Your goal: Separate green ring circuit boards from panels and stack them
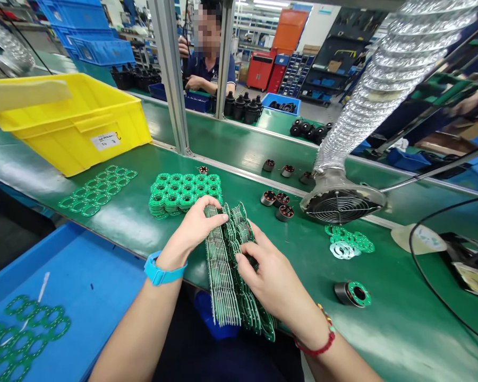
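Between my hands is a thick stack of green circuit board panels [223, 270], tilted on edge over the table's front edge. My left hand [201, 223] grips its upper left end, thumb over the top. On the right side, my right hand [266, 265] holds the stack with fingers curled against the panels, which fan apart there. Just behind my left hand lies another pile of ring-shaped circuit board panels [185, 191]. Farther left, a single panel [99, 190] lies flat on the green table [143, 233].
A yellow bin [115, 122] stands at back left; a blue tray [115, 265] with loose panels is below. Several copper-wound motor stators [284, 212] sit near the fume extractor hood [342, 196]. Right are loose rings [348, 241] and a board-topped stator [353, 293]. A co-worker [207, 63] sits opposite.
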`<act>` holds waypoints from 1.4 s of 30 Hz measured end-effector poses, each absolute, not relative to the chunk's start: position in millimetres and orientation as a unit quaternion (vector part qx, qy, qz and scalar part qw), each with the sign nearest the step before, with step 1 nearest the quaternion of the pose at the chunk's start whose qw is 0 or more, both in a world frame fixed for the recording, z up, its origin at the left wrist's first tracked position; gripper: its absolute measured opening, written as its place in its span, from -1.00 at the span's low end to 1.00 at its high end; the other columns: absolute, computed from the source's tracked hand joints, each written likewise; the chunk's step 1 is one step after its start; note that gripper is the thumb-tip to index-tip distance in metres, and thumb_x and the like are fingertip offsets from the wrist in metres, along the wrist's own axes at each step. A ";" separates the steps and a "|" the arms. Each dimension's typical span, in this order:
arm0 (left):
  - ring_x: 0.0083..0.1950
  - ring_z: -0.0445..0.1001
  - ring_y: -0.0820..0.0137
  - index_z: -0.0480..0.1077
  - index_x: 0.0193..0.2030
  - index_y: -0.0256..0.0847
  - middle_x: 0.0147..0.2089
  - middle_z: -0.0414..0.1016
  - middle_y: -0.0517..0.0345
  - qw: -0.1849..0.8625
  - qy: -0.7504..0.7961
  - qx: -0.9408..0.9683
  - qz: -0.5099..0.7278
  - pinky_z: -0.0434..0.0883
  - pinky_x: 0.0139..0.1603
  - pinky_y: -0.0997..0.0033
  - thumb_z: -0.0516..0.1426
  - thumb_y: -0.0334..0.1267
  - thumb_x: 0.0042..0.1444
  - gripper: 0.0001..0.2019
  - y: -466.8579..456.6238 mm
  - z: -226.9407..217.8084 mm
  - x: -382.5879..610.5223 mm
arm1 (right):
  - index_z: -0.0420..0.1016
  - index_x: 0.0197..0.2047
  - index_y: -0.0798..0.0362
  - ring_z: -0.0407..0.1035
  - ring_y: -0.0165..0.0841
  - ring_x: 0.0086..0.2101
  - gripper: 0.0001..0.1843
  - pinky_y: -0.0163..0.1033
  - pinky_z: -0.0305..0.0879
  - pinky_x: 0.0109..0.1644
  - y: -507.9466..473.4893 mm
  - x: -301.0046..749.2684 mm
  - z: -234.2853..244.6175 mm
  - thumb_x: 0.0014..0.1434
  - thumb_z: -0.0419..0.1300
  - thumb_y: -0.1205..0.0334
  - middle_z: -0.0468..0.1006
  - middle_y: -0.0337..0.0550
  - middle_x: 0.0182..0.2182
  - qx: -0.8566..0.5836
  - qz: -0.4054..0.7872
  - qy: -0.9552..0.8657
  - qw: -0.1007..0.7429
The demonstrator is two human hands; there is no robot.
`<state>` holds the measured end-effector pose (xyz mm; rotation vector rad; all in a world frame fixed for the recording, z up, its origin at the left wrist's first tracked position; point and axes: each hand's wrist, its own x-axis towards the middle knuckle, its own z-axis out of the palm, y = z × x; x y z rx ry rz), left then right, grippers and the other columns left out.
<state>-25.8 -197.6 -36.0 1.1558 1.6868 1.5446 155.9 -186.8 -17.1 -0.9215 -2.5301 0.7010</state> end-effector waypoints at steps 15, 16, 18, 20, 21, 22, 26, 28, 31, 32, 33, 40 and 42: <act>-0.11 0.36 0.32 0.42 -0.29 -0.21 -0.18 0.42 0.17 0.304 0.621 0.419 0.589 0.25 0.01 0.33 0.19 -0.31 -0.18 -0.77 -197.5 -39.3 -29.2 | 0.34 -0.01 0.11 0.23 -0.13 0.15 -0.69 -0.03 0.34 0.05 -193.3 156.4 -19.3 0.24 0.00 0.16 0.08 0.15 0.27 -0.332 0.217 -0.900 0.181; -0.11 0.35 0.32 0.42 -0.29 -0.21 -0.18 0.42 0.16 0.306 0.618 0.422 0.588 0.25 0.00 0.33 0.18 -0.29 -0.18 -0.77 -197.9 -40.3 -29.7 | 0.28 0.05 0.12 0.29 -0.13 0.10 -0.65 -0.02 0.36 0.02 -193.3 156.8 -18.4 0.24 0.00 0.16 0.03 0.17 0.29 -0.331 0.214 -0.902 0.179; -0.13 0.35 0.33 0.41 -0.29 -0.21 -0.18 0.41 0.15 0.306 0.616 0.429 0.585 0.26 -0.01 0.34 0.18 -0.27 -0.17 -0.77 -198.6 -41.9 -30.6 | 0.24 0.07 0.08 0.37 -0.16 0.02 -0.65 -0.02 0.37 -0.02 -192.4 157.6 -16.4 0.26 -0.02 0.15 -0.04 0.14 0.31 -0.327 0.218 -0.905 0.163; -0.15 0.35 0.34 0.41 -0.28 -0.21 -0.18 0.41 0.15 0.303 0.620 0.431 0.582 0.26 -0.04 0.35 0.17 -0.26 -0.15 -0.77 -199.2 -42.4 -31.0 | 0.27 0.02 0.04 0.34 -0.18 0.05 -0.70 0.00 0.34 0.03 -190.4 158.8 -15.3 0.28 -0.05 0.13 -0.03 0.07 0.31 -0.325 0.234 -0.905 0.144; -0.15 0.34 0.35 0.42 -0.27 -0.21 -0.19 0.40 0.15 0.304 0.621 0.429 0.581 0.27 -0.05 0.35 0.17 -0.26 -0.15 -0.77 -199.5 -42.4 -31.1 | 0.29 -0.01 0.03 0.29 -0.18 0.10 -0.71 0.00 0.32 0.07 -188.9 159.5 -15.2 0.28 -0.05 0.10 -0.01 0.04 0.31 -0.326 0.244 -0.903 0.139; -0.16 0.34 0.35 0.42 -0.27 -0.21 -0.20 0.40 0.15 0.306 0.622 0.427 0.581 0.27 -0.07 0.36 0.17 -0.26 -0.15 -0.77 -199.7 -42.3 -31.2 | 0.29 -0.02 0.02 0.22 -0.18 0.15 -0.70 0.00 0.28 0.11 -187.4 160.4 -15.5 0.28 -0.04 0.07 0.01 0.03 0.30 -0.329 0.252 -0.899 0.139; -0.16 0.33 0.35 0.40 -0.29 -0.22 -0.21 0.39 0.15 0.308 0.620 0.431 0.579 0.26 -0.06 0.36 0.17 -0.24 -0.16 -0.76 -199.7 -41.9 -31.8 | 0.28 -0.05 0.02 -0.06 -0.26 0.29 -0.70 -0.03 0.19 0.19 -181.5 164.1 -18.1 0.30 -0.10 0.05 0.10 0.01 0.27 -0.324 0.268 -0.895 0.151; -0.13 0.33 0.34 0.40 -0.29 -0.22 -0.19 0.39 0.15 0.296 0.622 0.440 0.576 0.23 -0.01 0.34 0.16 -0.22 -0.16 -0.76 -199.8 -41.4 -32.1 | 0.24 -0.02 0.04 -0.08 -0.26 0.29 -0.73 -0.05 0.20 0.19 -178.7 165.8 -19.1 0.28 -0.10 0.15 0.05 0.05 0.28 -0.328 0.268 -0.894 0.147; -0.11 0.31 0.34 0.39 -0.29 -0.22 -0.18 0.37 0.15 0.290 0.632 0.447 0.563 0.19 0.01 0.32 0.14 -0.20 -0.16 -0.75 -200.6 -39.5 -31.8 | 0.12 0.11 0.11 0.05 -0.18 0.24 -0.58 -0.02 0.19 0.20 -170.0 171.2 -21.5 0.17 -0.04 0.29 0.02 0.15 0.28 -0.343 0.255 -0.894 0.131; -0.13 0.30 0.34 0.39 -0.28 -0.22 -0.19 0.36 0.15 0.296 0.635 0.444 0.559 0.20 0.00 0.32 0.14 -0.20 -0.17 -0.74 -200.9 -38.6 -31.6 | 0.09 0.14 0.12 0.11 -0.17 0.21 -0.53 -0.01 0.19 0.20 -164.6 174.9 -23.5 0.15 -0.04 0.31 0.07 0.16 0.25 -0.349 0.255 -0.893 0.127; -0.15 0.30 0.35 0.38 -0.28 -0.22 -0.21 0.34 0.16 0.305 0.637 0.440 0.555 0.21 -0.01 0.31 0.14 -0.19 -0.18 -0.73 -201.3 -37.8 -31.3 | 0.07 0.16 0.12 0.18 -0.17 0.17 -0.51 0.00 0.20 0.20 -157.7 180.1 -26.6 0.14 -0.04 0.31 0.14 0.15 0.21 -0.356 0.263 -0.888 0.123; -0.18 0.29 0.38 0.37 -0.27 -0.23 -0.20 0.32 0.16 0.318 0.644 0.432 0.546 0.23 -0.07 0.35 0.13 -0.16 -0.21 -0.69 -201.4 -35.5 -30.3 | 0.18 0.12 0.05 0.05 -0.09 0.23 -0.51 0.14 0.05 0.25 -101.2 240.0 -69.1 0.09 0.01 0.21 0.16 0.06 0.22 -0.405 0.286 -0.857 0.138; -0.19 0.29 0.38 0.37 -0.27 -0.23 -0.20 0.31 0.16 0.328 0.642 0.425 0.548 0.24 -0.11 0.37 0.14 -0.15 -0.22 -0.68 -201.2 -35.6 -30.3 | 0.30 0.04 0.07 -0.07 0.00 0.27 -0.57 0.26 -0.10 0.27 -102.1 245.2 -71.9 0.07 0.03 0.24 0.13 0.09 0.24 -0.434 0.201 -0.864 0.159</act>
